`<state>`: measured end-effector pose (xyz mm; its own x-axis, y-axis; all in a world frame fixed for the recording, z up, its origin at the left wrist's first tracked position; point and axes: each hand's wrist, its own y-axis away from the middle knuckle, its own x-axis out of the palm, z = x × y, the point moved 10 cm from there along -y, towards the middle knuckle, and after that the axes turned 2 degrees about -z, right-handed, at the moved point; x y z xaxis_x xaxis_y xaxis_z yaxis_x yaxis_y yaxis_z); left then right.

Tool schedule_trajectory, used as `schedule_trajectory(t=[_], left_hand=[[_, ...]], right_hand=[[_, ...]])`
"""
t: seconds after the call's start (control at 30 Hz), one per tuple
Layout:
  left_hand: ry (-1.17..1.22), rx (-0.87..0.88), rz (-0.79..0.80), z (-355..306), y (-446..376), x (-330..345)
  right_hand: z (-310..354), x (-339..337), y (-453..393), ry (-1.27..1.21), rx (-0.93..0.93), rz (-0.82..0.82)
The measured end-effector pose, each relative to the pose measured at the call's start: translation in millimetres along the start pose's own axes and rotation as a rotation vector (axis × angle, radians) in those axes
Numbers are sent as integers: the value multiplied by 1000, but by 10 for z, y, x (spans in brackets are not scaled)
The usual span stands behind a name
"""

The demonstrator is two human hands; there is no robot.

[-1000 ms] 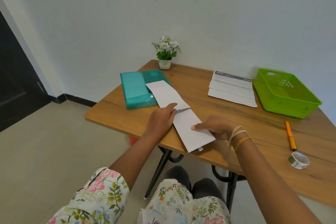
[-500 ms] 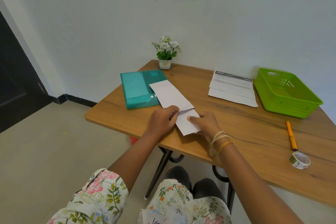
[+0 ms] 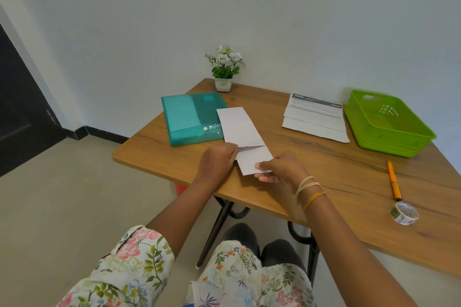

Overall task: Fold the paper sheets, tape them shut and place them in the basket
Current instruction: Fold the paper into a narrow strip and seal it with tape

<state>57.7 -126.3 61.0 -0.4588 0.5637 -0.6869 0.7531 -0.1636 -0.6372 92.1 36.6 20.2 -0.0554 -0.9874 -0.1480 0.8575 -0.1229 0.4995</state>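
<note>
A long white paper sheet (image 3: 243,136) is lying near the front edge of the wooden surface (image 3: 324,172), its near end folded up over itself and its far end overlapping the corner of a teal plastic document folder (image 3: 190,117). The left hand (image 3: 218,161) is pressing down on the sheet's left edge at the fold, fingers bent over the paper. The right hand (image 3: 280,169) is pinching the folded flap at its near right corner between thumb and fingers, with thread bracelets showing on that wrist. Further back on the right, a stack of printed sheets (image 3: 315,117) is sitting flat, just beside a bright green plastic basket (image 3: 386,123). An orange pen (image 3: 393,180) is lying near the right edge, with a roll of patterned tape (image 3: 404,213) just at its near tip. A small potted plant with white flowers (image 3: 225,67) is standing at the far corner against the wall.
</note>
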Motion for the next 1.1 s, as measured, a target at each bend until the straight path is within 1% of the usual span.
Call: schedule_trajectory(t=[0.13,0.2,0.33,0.4,0.5,0.57,0.63,0.8,0.97,1.1], left_hand=[[-8,49,60,-75,-2,26],[-19,74,84,-114,2,35],[-48,57,112,-85,8,72],[-58,43,112,-64,3,98],[-57,23,96,-51,-6,96],[-49,7,93,-25,-12,102],[-46,-1,86,-10,-13,101],[-39,-3,85,-12,-8,97],[-15,-2,102,-7,-19,112],[27,33,98,-48,-1,86]], right_hand=[[96,-8,-57,-65,-107,-94],[148,-23,-86,-75,-156,-173],[312,-77,-55,11,-338,-348],[362,-45,-43,97,-422,-341],[409,97,-43,373,-512,-220],[415,117,-53,513,-549,-199],[429,74,-55,547,-584,-225],[481,6,-27,512,-634,-241],[641,75,69,701,-761,-284],[700,102,96,785,-833,-373]])
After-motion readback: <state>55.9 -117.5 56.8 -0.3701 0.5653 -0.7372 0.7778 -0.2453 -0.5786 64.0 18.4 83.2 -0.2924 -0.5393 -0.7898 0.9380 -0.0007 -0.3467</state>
